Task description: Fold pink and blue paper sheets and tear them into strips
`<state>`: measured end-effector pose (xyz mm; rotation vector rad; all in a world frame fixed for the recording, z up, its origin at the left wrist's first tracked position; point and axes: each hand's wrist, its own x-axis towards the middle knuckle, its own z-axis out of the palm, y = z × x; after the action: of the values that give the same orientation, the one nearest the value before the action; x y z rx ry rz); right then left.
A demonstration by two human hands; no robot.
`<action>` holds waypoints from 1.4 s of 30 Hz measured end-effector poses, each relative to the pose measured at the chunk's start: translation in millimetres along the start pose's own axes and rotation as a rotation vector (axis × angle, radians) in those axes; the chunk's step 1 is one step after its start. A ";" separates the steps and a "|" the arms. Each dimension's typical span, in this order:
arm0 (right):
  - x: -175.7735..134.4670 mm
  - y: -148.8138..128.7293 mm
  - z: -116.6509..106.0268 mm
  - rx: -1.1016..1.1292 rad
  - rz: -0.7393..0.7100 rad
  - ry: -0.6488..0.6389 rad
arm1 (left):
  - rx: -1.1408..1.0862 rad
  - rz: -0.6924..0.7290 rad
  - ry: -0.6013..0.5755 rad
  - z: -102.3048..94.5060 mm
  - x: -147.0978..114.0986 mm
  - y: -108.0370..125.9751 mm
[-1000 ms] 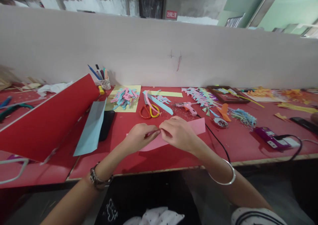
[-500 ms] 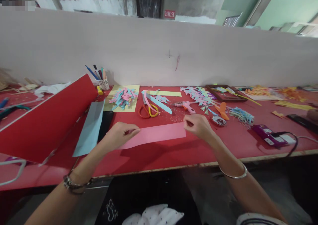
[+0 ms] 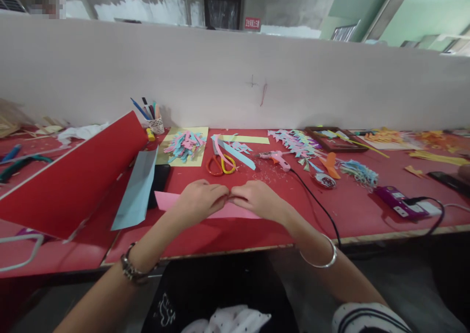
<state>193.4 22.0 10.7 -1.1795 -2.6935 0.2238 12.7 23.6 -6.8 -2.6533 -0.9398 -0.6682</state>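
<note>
Pinching pink paper (image 3: 235,212) | left fingers (image 3: 219,192) and right fingers (image 3: 240,192) closed on it | paper showing below fingertips

Here we are on the tabletop (image 3: 301,232), a paper strip (image 3: 166,201) reaching out past the left hand (image 3: 201,198), the right hand (image 3: 261,201) close alongside! Straight beyond the hands, scissors (image 3: 221,165); beyond the right one, a glue gun (image 3: 281,160). Far off to its right sits a power strip (image 3: 392,202). Left of the left hand, a loose sheet (image 3: 135,193), then a board (image 3: 84,171). Behind them (well back, this one) stands a pen cup (image 3: 156,125), left of cuttings (image 3: 186,144) heaped on a mat (image 3: 196,161).
</note>
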 end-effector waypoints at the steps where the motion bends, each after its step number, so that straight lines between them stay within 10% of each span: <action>1: 1.9 -0.4 0.0 0.022 -0.013 -0.004 | 0.060 0.035 0.037 1.2 1.6 1.7; 13: -23.2 38.0 -8.5 0.281 -0.021 0.150 | 0.337 0.120 -0.029 -14.4 -39.3 -38.6; 23: -39.4 47.7 12.5 -0.363 -0.093 0.363 | 0.359 -0.181 0.211 -15.5 -55.1 -32.9; 28: -28.6 46.9 46.7 -0.349 -0.148 0.156 | 0.079 -0.189 -0.065 22.7 -31.7 -1.5; 34: -36.3 43.5 52.6 -0.102 0.138 0.021 | -0.083 -0.325 -0.313 63.1 -30.8 -2.6; 42: -27.9 28.5 45.1 -0.092 0.307 -0.095 | -0.007 -0.418 -0.456 49.2 -25.8 -4.0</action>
<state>221.6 17.9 -42.3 -1.6495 -2.6139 0.2052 9.0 31.3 -61.9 -2.6861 -1.6416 -0.1280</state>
